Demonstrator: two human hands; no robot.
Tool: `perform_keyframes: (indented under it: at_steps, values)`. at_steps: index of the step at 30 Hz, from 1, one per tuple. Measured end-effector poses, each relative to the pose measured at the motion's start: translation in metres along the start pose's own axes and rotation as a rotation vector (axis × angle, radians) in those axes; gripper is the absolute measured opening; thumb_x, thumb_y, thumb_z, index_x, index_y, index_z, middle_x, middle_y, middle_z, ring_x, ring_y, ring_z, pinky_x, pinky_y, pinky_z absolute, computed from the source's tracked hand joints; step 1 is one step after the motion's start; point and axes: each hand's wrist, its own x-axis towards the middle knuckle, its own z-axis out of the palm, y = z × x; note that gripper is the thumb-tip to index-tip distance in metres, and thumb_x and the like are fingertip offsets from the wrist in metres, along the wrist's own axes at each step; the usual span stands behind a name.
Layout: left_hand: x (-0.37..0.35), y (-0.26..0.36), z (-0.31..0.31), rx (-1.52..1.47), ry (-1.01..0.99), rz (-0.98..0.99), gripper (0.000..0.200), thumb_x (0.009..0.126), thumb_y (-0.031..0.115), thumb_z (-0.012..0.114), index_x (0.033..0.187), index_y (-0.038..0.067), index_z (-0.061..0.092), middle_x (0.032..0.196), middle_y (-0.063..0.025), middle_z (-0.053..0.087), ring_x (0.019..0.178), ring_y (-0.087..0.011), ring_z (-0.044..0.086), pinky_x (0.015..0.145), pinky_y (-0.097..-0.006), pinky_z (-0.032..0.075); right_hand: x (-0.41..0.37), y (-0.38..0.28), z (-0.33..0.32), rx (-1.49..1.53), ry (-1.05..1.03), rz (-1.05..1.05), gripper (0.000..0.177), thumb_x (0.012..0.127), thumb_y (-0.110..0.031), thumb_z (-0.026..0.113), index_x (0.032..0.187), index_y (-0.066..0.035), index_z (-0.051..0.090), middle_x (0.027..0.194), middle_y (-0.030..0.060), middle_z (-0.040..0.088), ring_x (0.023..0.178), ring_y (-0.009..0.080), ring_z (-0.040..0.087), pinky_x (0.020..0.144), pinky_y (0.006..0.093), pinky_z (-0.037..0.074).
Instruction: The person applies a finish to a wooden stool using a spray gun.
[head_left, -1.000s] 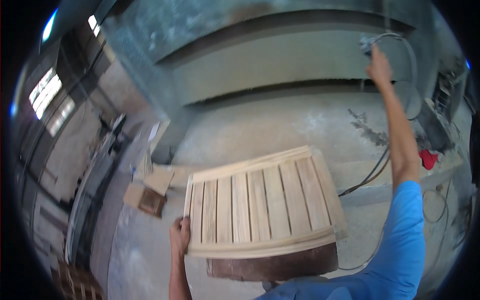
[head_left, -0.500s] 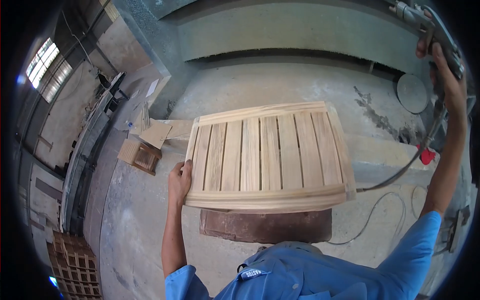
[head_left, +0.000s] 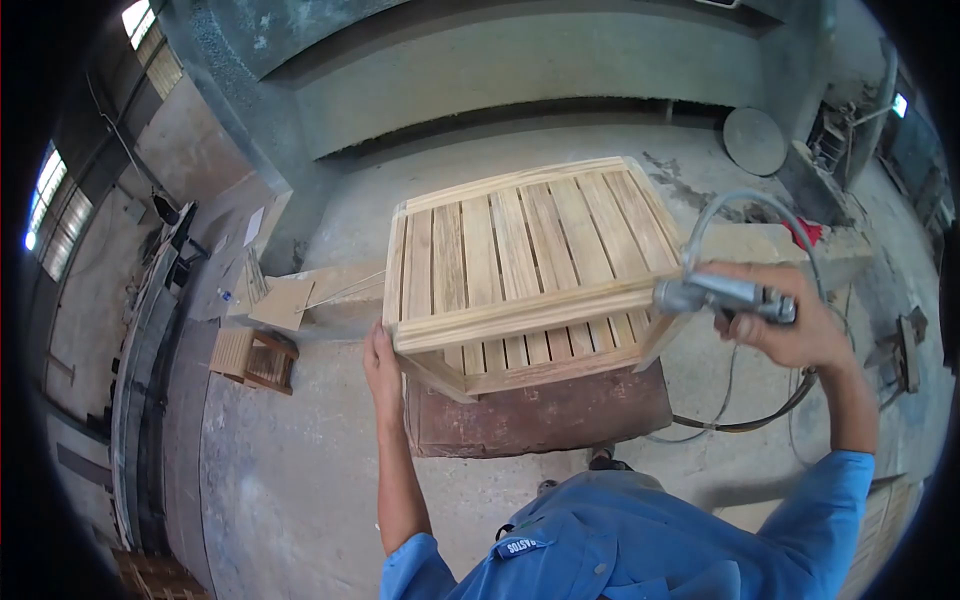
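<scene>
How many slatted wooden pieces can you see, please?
2: a large pale slatted wooden table on the brown stand, and a small slatted wooden stool on the floor at left; others may be hidden.

Slatted table (head_left: pixel 520 255) atop a block (head_left: pixel 540 412); left hand (head_left: pixel 380 365) at its front-left corner, right hand (head_left: pixel 805 330) with tool (head_left: pixel 715 295) front-right; crate (head_left: pixel 255 358) on floor (head_left: pixel 290 480), left
</scene>
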Motion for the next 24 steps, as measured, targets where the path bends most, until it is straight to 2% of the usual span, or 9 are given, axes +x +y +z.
perform_keyframes:
  at_steps: [3, 11, 13, 15, 17, 19, 20, 22, 24]
  values:
    - [-0.015, -0.024, -0.004, -0.133, 0.018, -0.044, 0.059, 0.103, 0.044, 0.041, 0.133, -0.005, 0.050, 0.130, -0.0181, 0.055, 0.122, -0.0240, 0.049, 0.105, -0.0343, 0.034, -0.006, -0.024, 0.018, 0.049, -0.082, 0.096, 0.060, 0.085, -0.049, 0.069, 0.129, -0.008, 0.062, 0.094, 0.0078, 0.072, 0.078, 0.0156, 0.067, 0.072, 0.0313, 0.053]
    - [-0.044, -0.038, -0.012, -0.080, -0.102, -0.252, 0.071, 0.099, 0.058, 0.036, 0.145, 0.004, 0.037, 0.148, -0.0158, 0.040, 0.135, -0.0304, 0.040, 0.104, -0.0523, 0.036, 0.008, -0.042, 0.007, -0.072, 0.237, 0.206, 0.064, 0.093, -0.053, 0.057, 0.132, -0.003, 0.055, 0.075, 0.0017, 0.062, 0.065, 0.0071, 0.060, 0.042, 0.0187, 0.041]
    - [-0.050, -0.053, -0.015, -0.134, -0.117, -0.269, 0.072, 0.099, 0.059, 0.034, 0.145, 0.004, 0.037, 0.148, -0.0156, 0.040, 0.135, -0.0315, 0.039, 0.104, -0.0534, 0.035, 0.016, -0.041, 0.013, -0.048, 0.345, -0.003, 0.062, 0.094, -0.052, 0.057, 0.132, -0.004, 0.055, 0.074, 0.0016, 0.061, 0.064, 0.0072, 0.059, 0.042, 0.0189, 0.041]
    - [-0.055, -0.064, -0.014, -0.182, -0.125, -0.287, 0.073, 0.099, 0.061, 0.032, 0.146, 0.004, 0.037, 0.148, -0.0155, 0.039, 0.135, -0.0327, 0.039, 0.105, -0.0545, 0.035, 0.018, -0.054, 0.011, -0.050, 0.358, 0.122, 0.039, 0.095, -0.017, 0.056, 0.131, -0.003, 0.058, 0.075, -0.0019, 0.058, 0.070, 0.0071, 0.053, 0.064, 0.0226, 0.045]
    - [-0.057, -0.066, -0.010, -0.199, -0.094, -0.313, 0.075, 0.098, 0.063, 0.028, 0.146, 0.005, 0.037, 0.148, -0.0151, 0.040, 0.135, -0.0350, 0.039, 0.105, -0.0549, 0.033, 0.011, -0.050, 0.009, -0.016, 0.317, 0.092, 0.041, 0.094, -0.020, 0.058, 0.132, -0.004, 0.057, 0.075, -0.0013, 0.059, 0.071, 0.0080, 0.055, 0.067, 0.0243, 0.047]
    - [-0.059, -0.064, -0.009, -0.229, -0.081, -0.349, 0.077, 0.098, 0.064, 0.027, 0.146, 0.006, 0.037, 0.149, -0.0148, 0.039, 0.135, -0.0350, 0.038, 0.106, -0.0555, 0.032, -0.005, -0.053, 0.009, -0.028, 0.097, 0.138, 0.073, 0.086, -0.060, 0.063, 0.132, -0.004, 0.057, 0.074, 0.0028, 0.063, 0.061, 0.0085, 0.059, 0.046, 0.0208, 0.045]
    - [-0.060, -0.064, -0.007, -0.255, -0.077, -0.395, 0.078, 0.097, 0.066, 0.027, 0.146, 0.006, 0.036, 0.150, -0.0145, 0.038, 0.136, -0.0351, 0.038, 0.107, -0.0562, 0.030, -0.014, -0.054, 0.013, -0.032, 0.096, 0.131, 0.073, 0.086, -0.060, 0.063, 0.132, -0.004, 0.057, 0.074, 0.0028, 0.063, 0.061, 0.0085, 0.059, 0.046, 0.0208, 0.045]
    - [-0.061, -0.067, -0.006, -0.284, -0.074, -0.400, 0.080, 0.096, 0.067, 0.026, 0.147, 0.006, 0.034, 0.151, -0.0141, 0.035, 0.137, -0.0349, 0.036, 0.108, -0.0570, 0.029, -0.026, -0.055, 0.017, 0.066, -0.043, 0.014, 0.049, 0.090, -0.026, 0.065, 0.134, -0.009, 0.057, 0.098, 0.0060, 0.072, 0.082, 0.0106, 0.065, 0.069, 0.0245, 0.051]
    - [-0.060, -0.068, -0.003, -0.305, -0.079, -0.406, 0.082, 0.096, 0.069, 0.025, 0.148, 0.007, 0.033, 0.153, -0.0137, 0.033, 0.138, -0.0347, 0.034, 0.108, -0.0577, 0.027, -0.025, -0.051, 0.015, 0.073, -0.062, 0.014, 0.047, 0.090, -0.025, 0.064, 0.134, -0.010, 0.057, 0.103, 0.0067, 0.072, 0.084, 0.0110, 0.066, 0.069, 0.0247, 0.052]
